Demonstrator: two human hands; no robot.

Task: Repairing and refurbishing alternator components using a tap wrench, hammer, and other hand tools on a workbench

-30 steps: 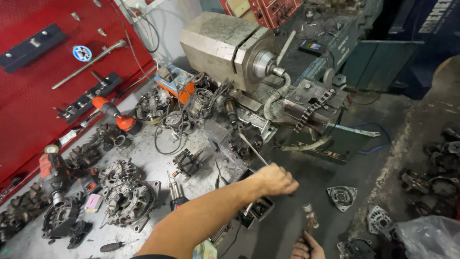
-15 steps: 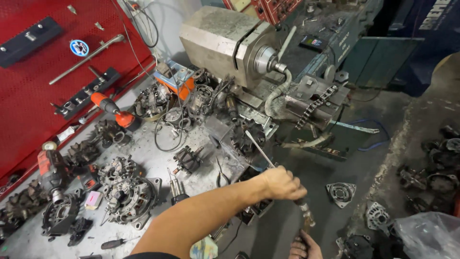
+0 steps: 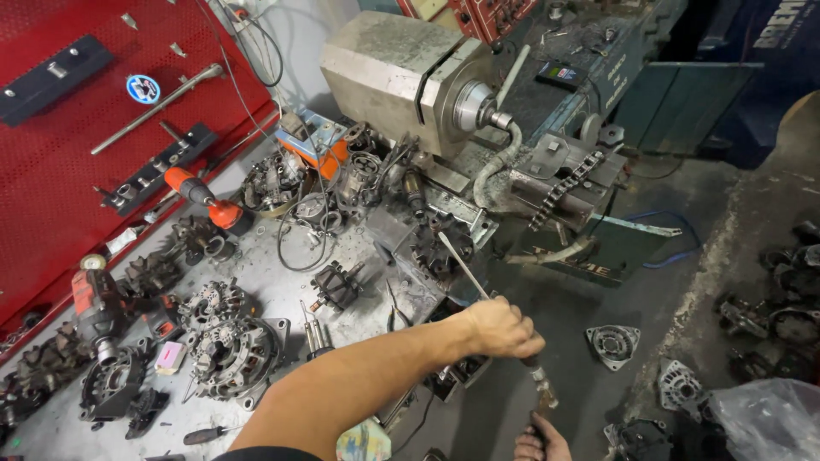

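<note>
My left hand [image 3: 502, 328] is closed around the middle of a long metal tool [image 3: 461, 265] at the workbench's right edge. The tool's thin shaft slants up and left toward the dark parts on the bench. Its thicker, dirty lower end [image 3: 542, 388] points down to my right hand [image 3: 541, 440], which shows only partly at the bottom edge and grips that end. My left forearm [image 3: 359, 384] crosses the bench from the lower left.
The grey workbench [image 3: 273, 294] carries several alternator housings [image 3: 231, 354], a rotor [image 3: 335, 286], an orange-handled tool [image 3: 205, 198] and wires. A lathe [image 3: 410, 72] stands behind. A red pegboard [image 3: 77, 154] is at left. More alternator parts [image 3: 613, 344] lie on the dark floor.
My left hand has shifted right and slightly down along the tool, off the bench edge. The right hand stays at the tool's lower end.
</note>
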